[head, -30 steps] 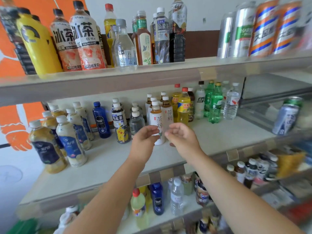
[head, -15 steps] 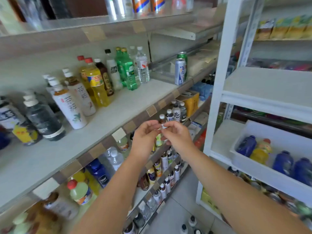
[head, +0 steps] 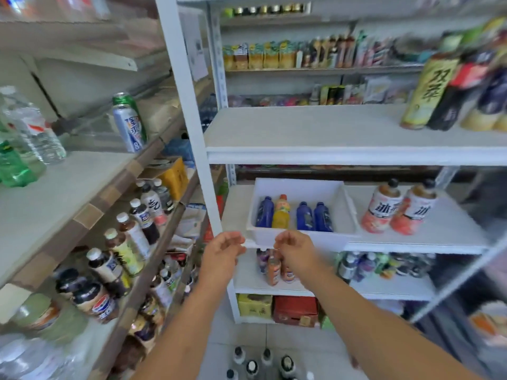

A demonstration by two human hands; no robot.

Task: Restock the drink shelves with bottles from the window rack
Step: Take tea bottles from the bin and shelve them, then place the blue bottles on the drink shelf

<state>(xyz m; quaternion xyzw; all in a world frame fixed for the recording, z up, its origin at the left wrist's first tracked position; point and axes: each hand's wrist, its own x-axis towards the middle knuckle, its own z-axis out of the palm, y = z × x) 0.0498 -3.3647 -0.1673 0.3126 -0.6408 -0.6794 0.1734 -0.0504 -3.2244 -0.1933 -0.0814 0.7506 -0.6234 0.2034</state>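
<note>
Both grips are raised at the centre of the view, left grip [head: 223, 256] at 9 o'clock of right grip [head: 295, 255], with a gap between them. Each is released, fingers loosely curled with nothing seen inside, and whether the fingertips touch the front lip of the white tray [head: 299, 187] cannot be told. At 12 o'clock from the grips, that tray sits on a shelf of the white rack [head: 189, 111], and in it are 3 blue bottles [head: 265, 213] and 1 orange bottle [head: 281, 215]. All 4 have their caps toward 12 o'clock and bases toward 6 o'clock, long axes roughly parallel, the orange one second from the 9 o'clock side. The tray's front wall cuts off their bases, so it is unclear whether they stand or lean back. The blue ones look dark and opaque with blue caps; the orange one has an orange-red cap and a banded label whose print is unreadable. At 3 o'clock of the tray, on the same shelf, 2 pink-labelled bottles [head: 382, 212] stand upright with black caps. At 9 o'clock the drink shelves [head: 60, 193] run away from the viewer, carrying a tall can [head: 129, 123] and rows of bottles, those at the 8 o'clock edge smeared by blur. At 2 o'clock tall bottles [head: 428, 94] are blurred and cut by the frame edge. At 6 o'clock, between the forearms, floor bottles [head: 266, 362] show little more than their caps.
</note>
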